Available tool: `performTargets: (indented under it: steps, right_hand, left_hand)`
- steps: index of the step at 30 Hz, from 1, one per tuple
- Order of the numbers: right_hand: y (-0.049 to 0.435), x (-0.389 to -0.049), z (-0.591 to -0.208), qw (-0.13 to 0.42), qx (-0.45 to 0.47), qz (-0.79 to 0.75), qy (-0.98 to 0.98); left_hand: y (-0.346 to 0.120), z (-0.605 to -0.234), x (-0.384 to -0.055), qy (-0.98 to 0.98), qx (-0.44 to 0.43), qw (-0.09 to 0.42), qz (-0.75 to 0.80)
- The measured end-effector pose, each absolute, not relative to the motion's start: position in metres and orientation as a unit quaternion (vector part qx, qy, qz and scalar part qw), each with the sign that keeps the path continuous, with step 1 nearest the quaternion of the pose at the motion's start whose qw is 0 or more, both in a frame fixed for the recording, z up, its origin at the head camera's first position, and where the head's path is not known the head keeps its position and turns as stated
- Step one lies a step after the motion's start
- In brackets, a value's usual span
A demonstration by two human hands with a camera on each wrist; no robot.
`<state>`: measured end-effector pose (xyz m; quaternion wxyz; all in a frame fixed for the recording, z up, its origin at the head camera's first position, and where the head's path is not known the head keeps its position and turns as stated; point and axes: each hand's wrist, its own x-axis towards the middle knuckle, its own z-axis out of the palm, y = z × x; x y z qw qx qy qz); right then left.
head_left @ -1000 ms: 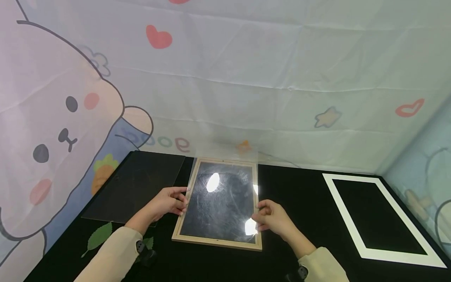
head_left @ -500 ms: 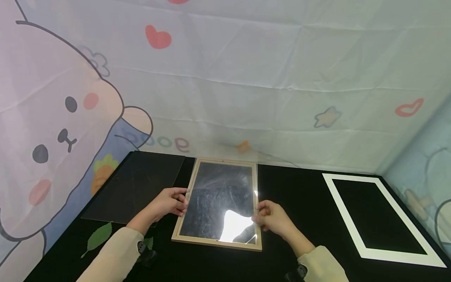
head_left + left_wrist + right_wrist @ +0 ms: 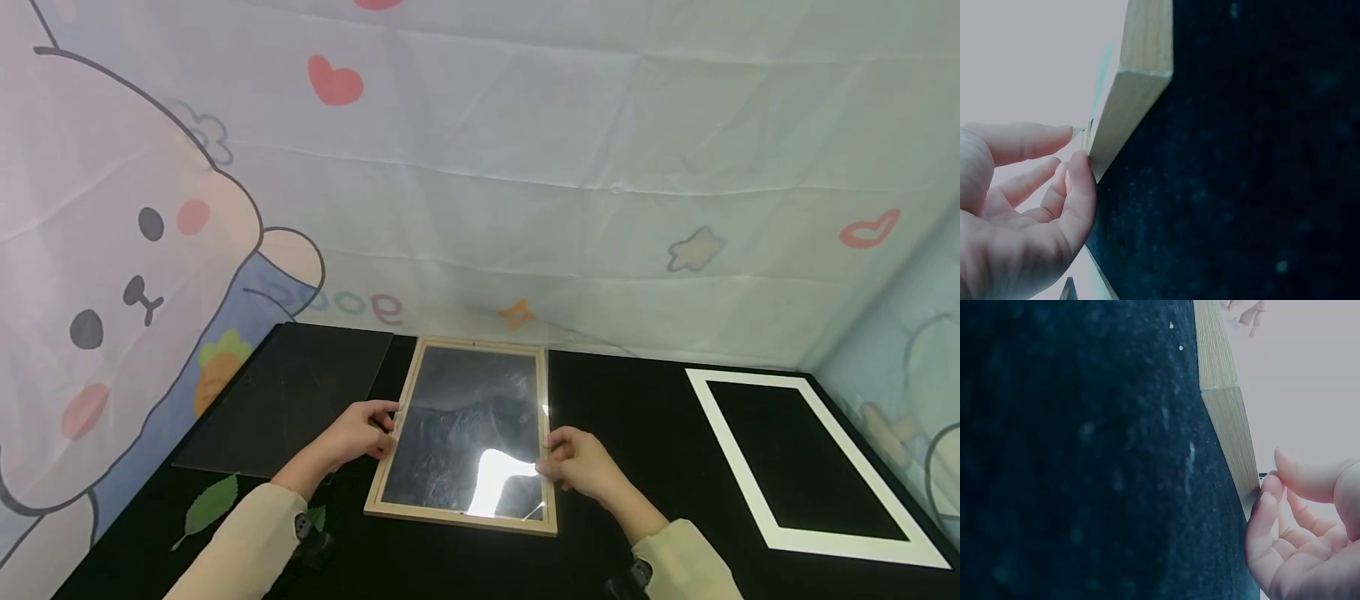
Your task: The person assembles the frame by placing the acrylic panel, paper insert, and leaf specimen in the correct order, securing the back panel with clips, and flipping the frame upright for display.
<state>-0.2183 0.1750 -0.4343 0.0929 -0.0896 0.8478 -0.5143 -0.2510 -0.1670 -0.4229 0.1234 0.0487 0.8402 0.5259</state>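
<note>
A pale wooden frame point(image 3: 461, 518) lies on the black tabletop in the head view. A clear, glossy sheet point(image 3: 450, 433) covers its opening, with a bright reflection near the lower right. My left hand point(image 3: 363, 429) pinches the sheet's left edge between thumb and fingers, close against the frame. On the opposite side my right hand point(image 3: 581, 462) pinches the right edge. In the left wrist view the fingertips of the left hand point(image 3: 1041, 187) meet at the frame's side point(image 3: 1125, 112). The right wrist view has the right hand point(image 3: 1304, 519) by the frame's outer side point(image 3: 1232, 428).
A dark thin panel point(image 3: 292, 392) lies at the back left. Nearer sits a green leaf point(image 3: 210, 504), with another leaf point(image 3: 317, 517) partly hidden by the left wrist. At the right lies a white rectangular mat point(image 3: 840, 546). A printed cloth point(image 3: 600, 167) hangs behind the table.
The clear sheet has tilted down toward the frame, its far edge lower against the cloth. Its reflections have merged into one large patch at lower right. Both hands have barely moved.
</note>
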Motion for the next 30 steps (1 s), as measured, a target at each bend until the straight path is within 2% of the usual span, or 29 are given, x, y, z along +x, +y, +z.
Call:
performTargets:
  steps: [30]
  right_hand:
    - [0.1722, -0.2203, -0.4337, 0.109, -0.102, -0.526, 0.837]
  left_hand:
    - [-0.1685, -0.4314, -0.2507, 0.880, 0.057, 0.114, 0.457]
